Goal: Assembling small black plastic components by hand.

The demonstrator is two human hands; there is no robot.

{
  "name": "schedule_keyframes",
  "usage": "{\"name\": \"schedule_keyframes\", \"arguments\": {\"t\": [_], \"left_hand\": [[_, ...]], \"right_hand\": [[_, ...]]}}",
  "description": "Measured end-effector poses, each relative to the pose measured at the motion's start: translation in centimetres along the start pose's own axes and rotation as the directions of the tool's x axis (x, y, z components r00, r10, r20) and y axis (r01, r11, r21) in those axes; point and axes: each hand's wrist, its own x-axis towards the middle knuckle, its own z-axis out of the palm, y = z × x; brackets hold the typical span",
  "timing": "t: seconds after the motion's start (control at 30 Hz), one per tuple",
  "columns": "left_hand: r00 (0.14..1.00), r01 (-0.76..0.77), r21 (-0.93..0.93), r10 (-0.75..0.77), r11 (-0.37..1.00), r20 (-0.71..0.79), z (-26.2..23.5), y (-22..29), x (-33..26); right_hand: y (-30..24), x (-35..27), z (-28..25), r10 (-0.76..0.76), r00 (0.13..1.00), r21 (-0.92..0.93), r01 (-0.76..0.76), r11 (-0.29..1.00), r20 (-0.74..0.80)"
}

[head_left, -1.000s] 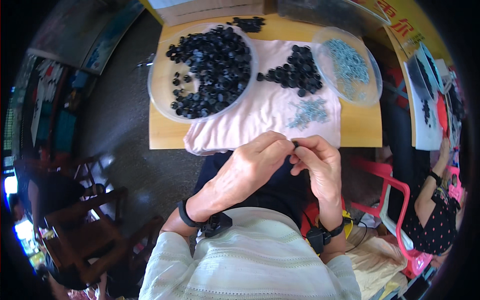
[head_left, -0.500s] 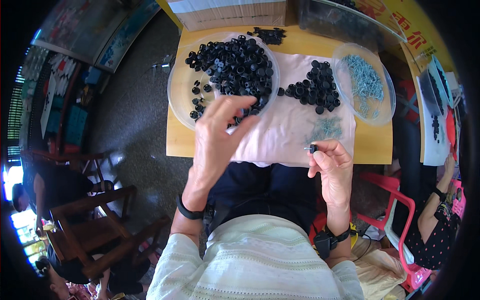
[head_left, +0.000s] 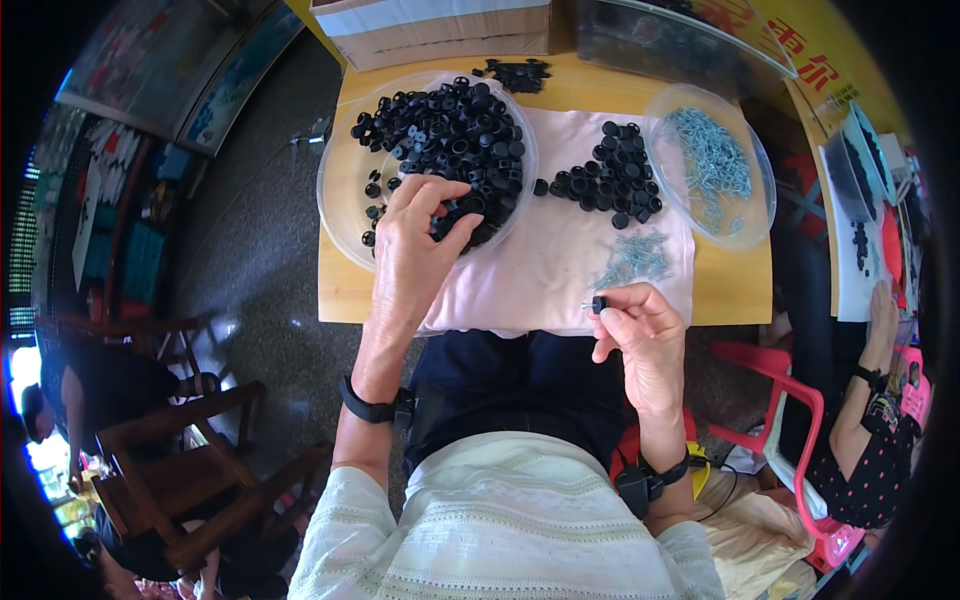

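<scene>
Over the near side of a round clear tray [head_left: 335,215] heaped with black plastic caps [head_left: 455,120], my left hand [head_left: 415,230] curves its fingers down among the parts. A gap shows between its thumb and forefinger, with black pieces in and under it; no firm hold is visible. My right hand [head_left: 645,335], just off the table's front edge, pinches a small black plastic cap [head_left: 599,305] between thumb and forefinger. A thin metal screw pokes out of its left side. Beyond that hand, loose screws [head_left: 635,260] lie on a pale pink cloth [head_left: 560,240].
More black caps [head_left: 615,175] are piled on the cloth. A clear lid-like tray [head_left: 752,225] of screws sits right. Behind stand a cardboard box [head_left: 440,30] and a clear bin [head_left: 660,40]. A red chair [head_left: 800,400] and another person's arm [head_left: 865,390] are at right.
My left hand has come down onto the caps in the tray, its fingers drawing closer together. The right hand keeps its pinch on the cap; the whole view has shifted slightly.
</scene>
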Motion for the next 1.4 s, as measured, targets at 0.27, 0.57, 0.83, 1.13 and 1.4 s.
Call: {"name": "schedule_keyframes", "arguments": {"t": [0.27,0.57,0.83,1.13,1.4], "left_hand": [[0.986,-0.158,-0.073,0.153,0.985,-0.067,-0.1,0.6,-0.8],[0.98,0.064,-0.839,0.123,0.54,0.154,1.8,3.3,-5.3],[0.951,0.085,-0.843,0.209,0.532,0.228,2.5,4.1,-5.7],[0.906,0.397,-0.813,-0.037,0.426,0.423,2.3,4.5,-6.3],[0.934,0.311,-0.85,0.03,0.425,0.357,3.0,4.1,-6.4]], "right_hand": [[-0.3,-0.7,0.5,-0.085,0.996,-0.055,0.086,0.995,0.021],[-2.3,-1.3,2.8,-0.491,0.815,-0.366,0.577,0.73,0.306],[-1.8,-2.1,2.5,-0.344,0.923,-0.253,0.379,0.89,0.174],[-1.5,-1.9,1.9,-0.346,0.923,-0.319,0.383,0.867,0.169],[-0.9,-1.1,1.6,-0.427,0.875,-0.366,0.483,0.795,0.228]]}}
